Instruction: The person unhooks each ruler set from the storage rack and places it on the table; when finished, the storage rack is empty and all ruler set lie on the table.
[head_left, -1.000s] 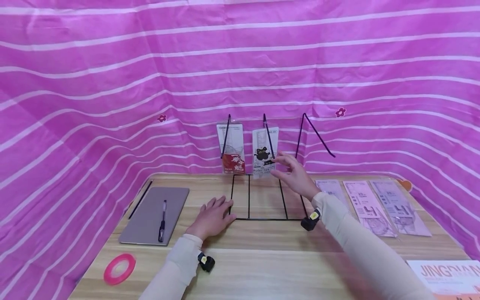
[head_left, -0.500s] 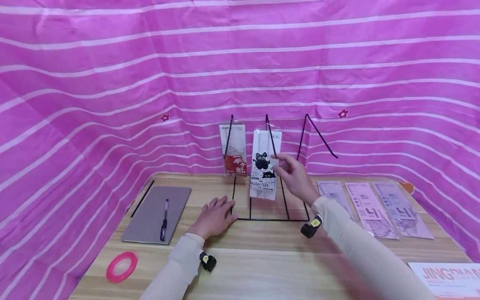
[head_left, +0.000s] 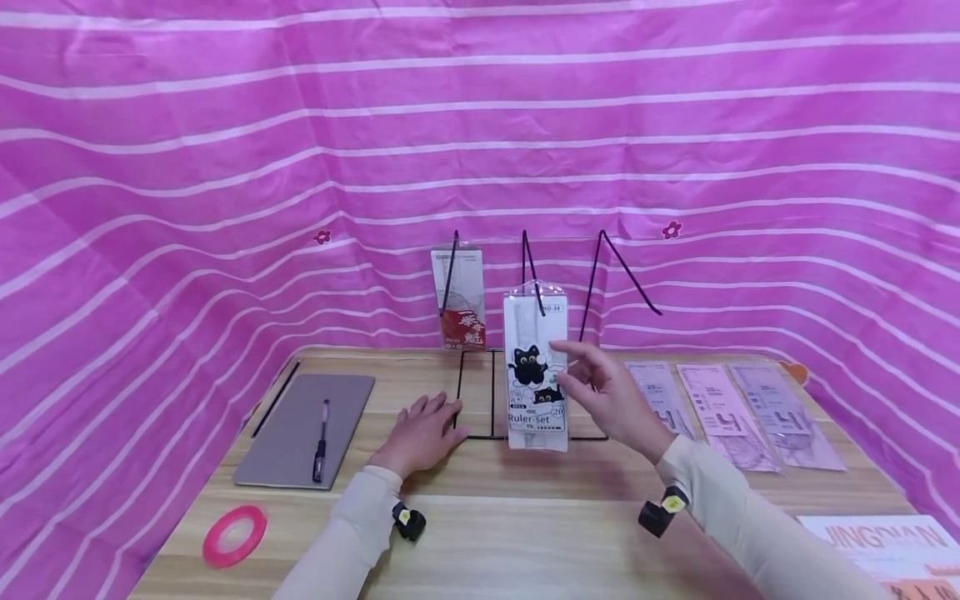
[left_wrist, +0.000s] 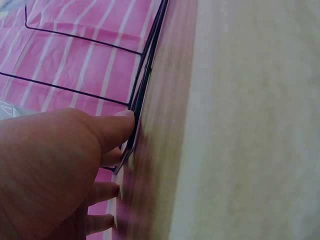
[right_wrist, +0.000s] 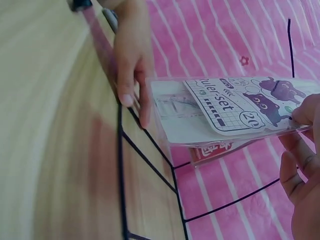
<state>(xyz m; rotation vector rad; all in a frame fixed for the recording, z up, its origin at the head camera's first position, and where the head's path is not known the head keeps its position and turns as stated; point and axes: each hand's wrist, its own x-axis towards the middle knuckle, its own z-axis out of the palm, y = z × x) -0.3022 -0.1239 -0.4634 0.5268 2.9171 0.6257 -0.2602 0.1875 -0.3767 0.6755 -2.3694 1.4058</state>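
Observation:
My right hand (head_left: 611,396) pinches the right edge of a ruler set pack (head_left: 536,367) with black cats printed on a white card. The pack hangs upright at the end of the middle prong of a black wire rack (head_left: 492,392); whether the prong still passes through its clear top is hard to tell. Low on the left, my left hand (head_left: 422,433) rests at the rack's base corner. In the left wrist view its thumb lies on the base wire (left_wrist: 141,95), with the other fingertips on the wood. A red and white pack (head_left: 461,304) hangs from the left prong.
Three purple and pink packs (head_left: 720,408) lie right of the rack. At left are a grey notebook (head_left: 288,450) with a pen (head_left: 321,442) on it, a black stick (head_left: 276,398) and a pink tape roll (head_left: 234,537). A printed sheet (head_left: 885,546) lies front right.
My right hand has taken hold of the ruler set pack and drawn it forward and down along the middle prong. The left hand stays at the rack's base.

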